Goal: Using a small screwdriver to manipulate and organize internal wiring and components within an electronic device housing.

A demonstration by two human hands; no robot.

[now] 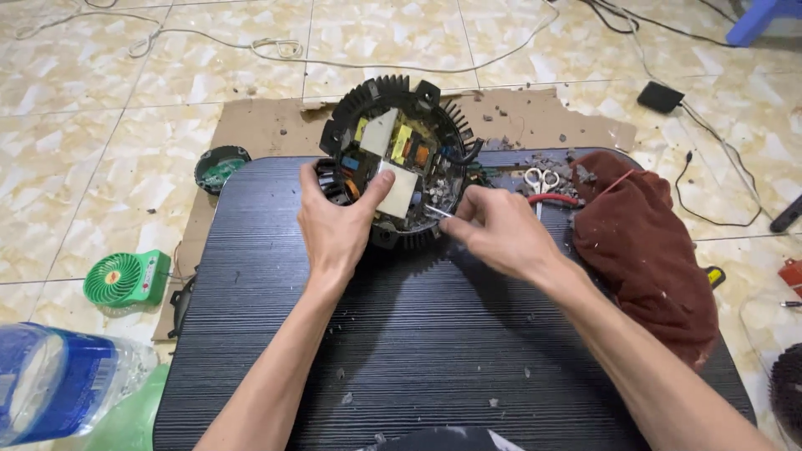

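The round black finned housing (393, 159) with a circuit board (393, 154) inside lies at the far edge of a dark ribbed mat (418, 334), partly over a sheet of cardboard (267, 129) on the tiled floor. The left hand (338, 221) grips its near-left rim, with the thumb pressed on a white block of the board. The right hand (497, 230) is closed narrow around a thin metal tool (439, 211), whose tip touches the inside of the housing at the near-right.

Just right of the right hand lie one pair of scissors (541, 185) with red handles and one dark red cloth (643, 250), with grey crumbs around them. To the left, on the floor, there are one small green fan (125, 278), one round dark part (221, 167), and one plastic bottle (58, 380) with a blue label. Several cables (334, 60) run across the tiles behind.
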